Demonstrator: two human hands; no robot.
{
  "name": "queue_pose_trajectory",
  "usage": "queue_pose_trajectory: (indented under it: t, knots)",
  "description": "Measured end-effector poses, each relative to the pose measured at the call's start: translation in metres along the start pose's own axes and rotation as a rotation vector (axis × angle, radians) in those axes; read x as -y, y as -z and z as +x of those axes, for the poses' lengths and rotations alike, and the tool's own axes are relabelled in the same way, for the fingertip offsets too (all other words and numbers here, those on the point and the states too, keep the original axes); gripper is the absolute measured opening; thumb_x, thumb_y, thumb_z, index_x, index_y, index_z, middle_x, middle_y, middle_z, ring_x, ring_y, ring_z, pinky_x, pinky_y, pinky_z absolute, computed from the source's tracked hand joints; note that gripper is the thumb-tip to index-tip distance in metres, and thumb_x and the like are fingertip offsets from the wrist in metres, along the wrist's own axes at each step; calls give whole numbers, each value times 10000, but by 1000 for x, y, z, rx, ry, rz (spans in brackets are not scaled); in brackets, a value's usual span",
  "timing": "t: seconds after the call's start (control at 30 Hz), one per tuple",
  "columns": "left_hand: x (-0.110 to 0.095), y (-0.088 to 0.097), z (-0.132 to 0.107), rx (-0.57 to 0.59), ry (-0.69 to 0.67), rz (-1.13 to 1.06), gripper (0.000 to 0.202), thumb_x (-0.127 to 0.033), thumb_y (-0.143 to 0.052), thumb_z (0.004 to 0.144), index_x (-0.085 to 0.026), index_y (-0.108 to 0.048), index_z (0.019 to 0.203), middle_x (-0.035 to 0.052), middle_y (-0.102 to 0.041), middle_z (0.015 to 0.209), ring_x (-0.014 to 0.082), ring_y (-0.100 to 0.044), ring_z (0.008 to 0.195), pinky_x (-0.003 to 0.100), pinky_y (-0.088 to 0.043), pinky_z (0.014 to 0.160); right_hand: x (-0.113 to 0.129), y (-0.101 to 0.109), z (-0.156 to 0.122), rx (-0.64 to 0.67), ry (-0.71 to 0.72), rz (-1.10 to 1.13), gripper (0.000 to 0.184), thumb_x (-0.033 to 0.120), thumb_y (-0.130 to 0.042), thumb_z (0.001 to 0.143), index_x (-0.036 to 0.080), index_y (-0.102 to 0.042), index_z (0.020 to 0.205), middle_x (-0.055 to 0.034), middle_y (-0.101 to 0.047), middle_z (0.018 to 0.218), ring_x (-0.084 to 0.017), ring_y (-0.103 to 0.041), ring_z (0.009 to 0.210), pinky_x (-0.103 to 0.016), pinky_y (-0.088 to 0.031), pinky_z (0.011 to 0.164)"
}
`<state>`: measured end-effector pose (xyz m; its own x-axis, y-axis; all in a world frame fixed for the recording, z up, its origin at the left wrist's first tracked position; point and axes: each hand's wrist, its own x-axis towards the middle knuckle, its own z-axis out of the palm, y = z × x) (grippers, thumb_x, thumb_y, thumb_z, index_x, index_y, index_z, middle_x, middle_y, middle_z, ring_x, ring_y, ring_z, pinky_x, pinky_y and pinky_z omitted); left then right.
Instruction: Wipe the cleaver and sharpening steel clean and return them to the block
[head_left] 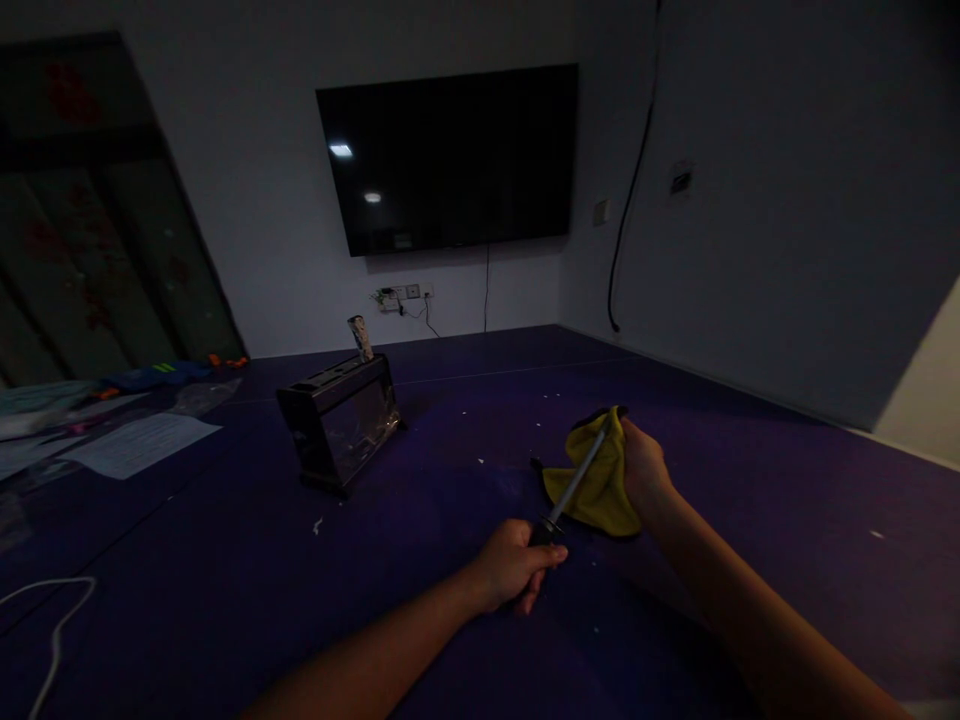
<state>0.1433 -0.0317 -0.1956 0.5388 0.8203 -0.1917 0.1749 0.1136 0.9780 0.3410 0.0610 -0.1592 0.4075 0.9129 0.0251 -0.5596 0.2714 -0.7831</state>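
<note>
My left hand (512, 572) is closed round the dark handle of a thin metal rod, a sharpening steel (579, 476), which points up and to the right. My right hand (643, 466) grips a yellow cloth (600, 482) that wraps under and behind the rod's far end. Both hands hover over the dark purple floor mat (465, 560). A dark knife block (341, 424) with a clear side stands to the left, further away, with one handle sticking out of its top.
Papers (139, 443) and colourful items lie at the far left. A white cable (52, 625) curls at the lower left. A wall-mounted television (450, 155) hangs ahead, with sockets below it. Small white scraps dot the mat.
</note>
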Motion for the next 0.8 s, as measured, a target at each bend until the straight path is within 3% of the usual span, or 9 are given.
queue_pose_trajectory:
  t: [0.13, 0.27, 0.47, 0.6, 0.8]
  knots:
    - [1, -3, 0, -31, 9, 46, 398, -505, -554, 692, -176, -394, 535, -67, -387, 342, 72, -365, 249, 188, -262, 313, 4, -4, -5, -137, 71, -37, 124, 259, -646, 664, 165, -569, 638, 18, -598, 482, -140, -543, 366, -247, -478, 375]
    - [2, -6, 0, -73, 6, 79, 367, -487, -536, 707, -179, -408, 554, -63, -394, 332, 83, -367, 246, 189, -263, 303, 8, -7, -12, -131, 127, -8, 86, 211, -656, 629, 157, -588, 628, 22, -601, 480, -125, -530, 357, -234, -467, 371]
    - [2, -3, 1, -35, 3, 88, 354, -483, -535, 701, -174, -426, 567, -62, -393, 334, 85, -368, 252, 193, -273, 308, 8, -8, -10, -179, 40, 6, 77, 207, -598, 673, 168, -561, 617, 37, -572, 454, -120, -521, 350, -240, -479, 386]
    - [1, 0, 0, -5, 23, 63, 349, -493, -561, 678, -167, -451, 616, -70, -394, 341, 80, -363, 256, 189, -261, 315, 10, -11, -10, -113, -66, 56, 99, 234, -527, 723, 185, -542, 638, 40, -558, 441, -136, -530, 361, -270, -500, 410]
    - [-1, 3, 0, 36, 23, 9, 346, -486, -581, 655, -164, -459, 623, -74, -392, 350, 82, -368, 252, 188, -252, 301, 17, -12, -14, 109, -171, 147, 72, 248, -488, 741, 221, -505, 677, 61, -564, 472, -135, -531, 373, -280, -506, 455]
